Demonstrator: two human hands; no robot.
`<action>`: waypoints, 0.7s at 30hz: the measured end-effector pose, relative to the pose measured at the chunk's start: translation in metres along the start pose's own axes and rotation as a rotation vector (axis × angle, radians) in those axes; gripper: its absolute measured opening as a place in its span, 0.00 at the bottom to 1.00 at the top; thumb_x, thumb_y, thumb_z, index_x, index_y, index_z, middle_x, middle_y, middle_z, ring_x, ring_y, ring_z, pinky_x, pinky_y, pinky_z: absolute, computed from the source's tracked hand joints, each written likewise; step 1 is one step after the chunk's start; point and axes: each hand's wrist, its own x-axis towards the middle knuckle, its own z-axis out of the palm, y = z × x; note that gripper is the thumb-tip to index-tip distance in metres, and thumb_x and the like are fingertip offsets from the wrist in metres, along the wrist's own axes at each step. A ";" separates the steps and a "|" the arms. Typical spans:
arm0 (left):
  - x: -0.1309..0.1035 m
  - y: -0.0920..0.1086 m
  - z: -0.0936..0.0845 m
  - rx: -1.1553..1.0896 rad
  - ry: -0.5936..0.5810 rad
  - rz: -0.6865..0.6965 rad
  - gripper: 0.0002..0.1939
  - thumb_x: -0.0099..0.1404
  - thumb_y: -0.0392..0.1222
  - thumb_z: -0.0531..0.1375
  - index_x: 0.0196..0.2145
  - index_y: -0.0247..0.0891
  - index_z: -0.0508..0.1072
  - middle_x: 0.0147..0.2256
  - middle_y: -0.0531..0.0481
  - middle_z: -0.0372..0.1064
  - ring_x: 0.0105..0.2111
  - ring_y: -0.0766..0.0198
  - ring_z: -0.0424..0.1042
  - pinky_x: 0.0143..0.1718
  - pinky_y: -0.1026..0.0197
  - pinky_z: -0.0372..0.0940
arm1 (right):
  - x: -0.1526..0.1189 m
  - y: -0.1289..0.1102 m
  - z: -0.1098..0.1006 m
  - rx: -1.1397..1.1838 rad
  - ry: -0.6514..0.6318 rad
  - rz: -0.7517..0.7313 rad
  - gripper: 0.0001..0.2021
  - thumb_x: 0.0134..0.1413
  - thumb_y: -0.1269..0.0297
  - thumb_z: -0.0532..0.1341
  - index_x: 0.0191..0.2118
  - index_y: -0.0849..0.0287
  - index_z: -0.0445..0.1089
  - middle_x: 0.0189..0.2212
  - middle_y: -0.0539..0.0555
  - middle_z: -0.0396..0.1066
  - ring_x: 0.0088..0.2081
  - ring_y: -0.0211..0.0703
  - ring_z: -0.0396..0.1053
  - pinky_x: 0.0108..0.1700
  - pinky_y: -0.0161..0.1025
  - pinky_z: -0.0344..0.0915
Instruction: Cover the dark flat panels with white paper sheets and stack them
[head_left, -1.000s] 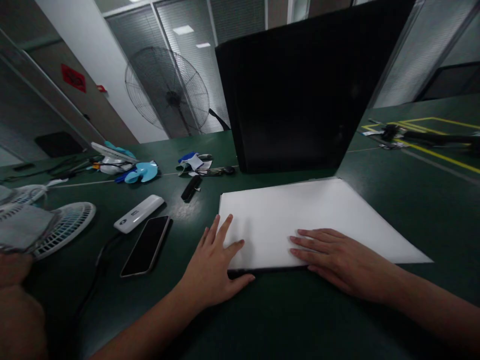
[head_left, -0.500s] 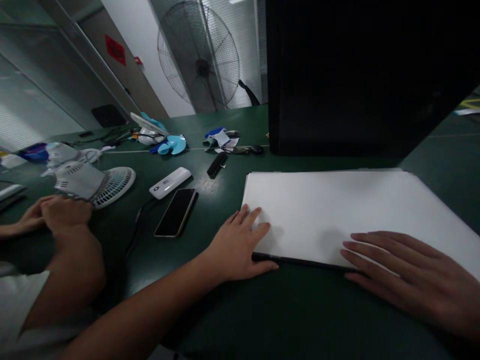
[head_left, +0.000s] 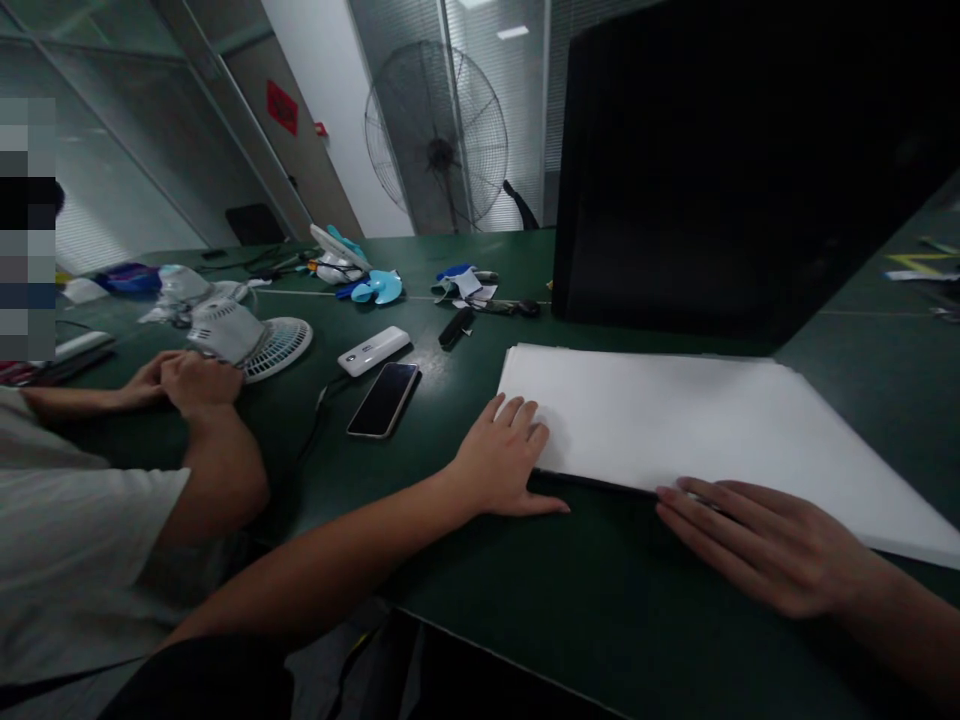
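Observation:
A large white sheet [head_left: 660, 415] lies flat before me, with a thin dark edge beneath its near side. My left hand [head_left: 504, 455] rests on its left end, fingertips on the white surface and thumb stretched out over the table. At the near edge, my right hand [head_left: 772, 545] lies with its fingers extended close together, the fingertips touching the sheet's edge. Neither hand is gripping anything that I can see. Right behind the sheet stands a big black panel [head_left: 697, 180], its kind too dark to make out.
On the green table [head_left: 465, 560], a phone [head_left: 384, 400], a white power bank [head_left: 373, 350] and a small black object [head_left: 455, 327] lie to the left. Farther left is a white fan [head_left: 277, 348] beside another person's clasped hands [head_left: 199, 382]. A large standing fan [head_left: 439, 150] is behind.
The view has tilted and shifted, so everything on the left sits farther right. My right hand has drawn in to the sheet's near edge. My left-hand fingers have curled slightly.

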 end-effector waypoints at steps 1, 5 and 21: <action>0.001 0.004 -0.002 0.016 0.012 -0.004 0.51 0.61 0.81 0.52 0.56 0.27 0.71 0.61 0.26 0.63 0.61 0.35 0.63 0.65 0.38 0.54 | 0.000 0.002 -0.001 -0.004 0.000 -0.020 0.16 0.61 0.79 0.57 0.53 0.69 0.72 0.54 0.64 0.72 0.52 0.52 0.73 0.45 0.46 0.76; 0.006 0.014 -0.011 0.064 0.041 -0.034 0.40 0.67 0.71 0.56 0.56 0.29 0.70 0.52 0.32 0.69 0.49 0.43 0.69 0.50 0.46 0.64 | 0.002 0.012 -0.008 -0.029 0.013 -0.056 0.16 0.61 0.77 0.57 0.53 0.70 0.73 0.55 0.65 0.71 0.54 0.53 0.72 0.46 0.47 0.77; 0.017 0.006 -0.025 0.315 0.335 0.186 0.15 0.78 0.33 0.51 0.57 0.35 0.70 0.51 0.42 0.76 0.45 0.55 0.77 0.41 0.54 0.70 | 0.019 0.039 -0.023 -0.136 0.082 -0.030 0.17 0.62 0.76 0.57 0.55 0.70 0.71 0.53 0.64 0.73 0.49 0.49 0.73 0.41 0.43 0.75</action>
